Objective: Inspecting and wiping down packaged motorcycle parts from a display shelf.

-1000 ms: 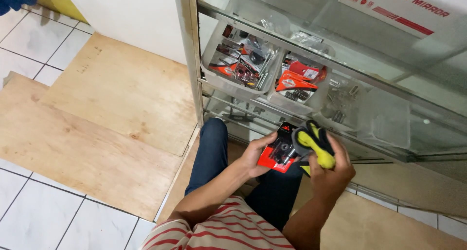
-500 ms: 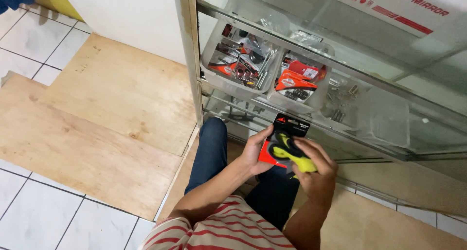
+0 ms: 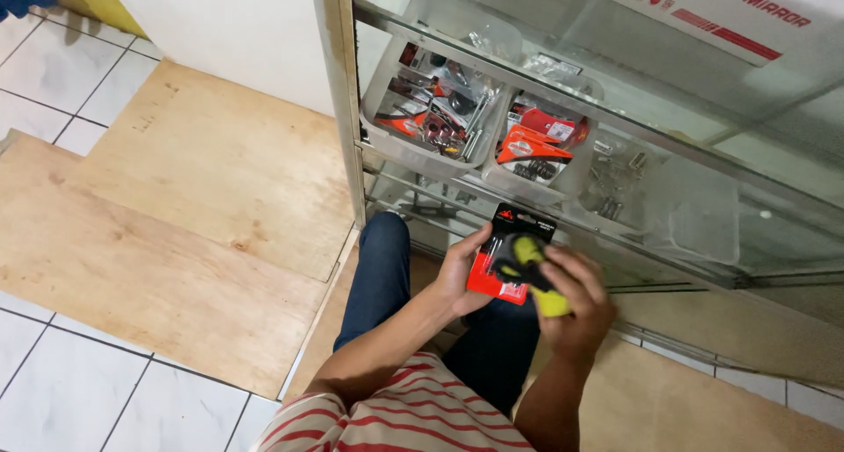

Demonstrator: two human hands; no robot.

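The left hand (image 3: 464, 274) grips a red and black packet (image 3: 508, 251) by its left edge, thumb on the front and fingers (image 3: 479, 241) curled behind, holding it in the air above the person's knee in dark jeans (image 3: 380, 267), just in front of the glass cabinet (image 3: 615, 109). The packet's long axis runs up and away from the person, its black top end pointing towards the cabinet shelf and its red lower end towards the lap. The right hand (image 3: 573, 307) closes around a yellow and black tool (image 3: 534, 272) that lies against the packet's face. The tool's long axis runs slantwise, its upper end towards the packet's top and its yellow lower end poking out under the right hand's fingers (image 3: 571, 267), which wrap over its middle; whether it touches the packet is hard to tell. Behind the glass sit two grey trays (image 3: 387, 135) of packed small parts, side by side. Plywood sheets (image 3: 176, 215) cover the tiled floor (image 3: 53, 74) at left.
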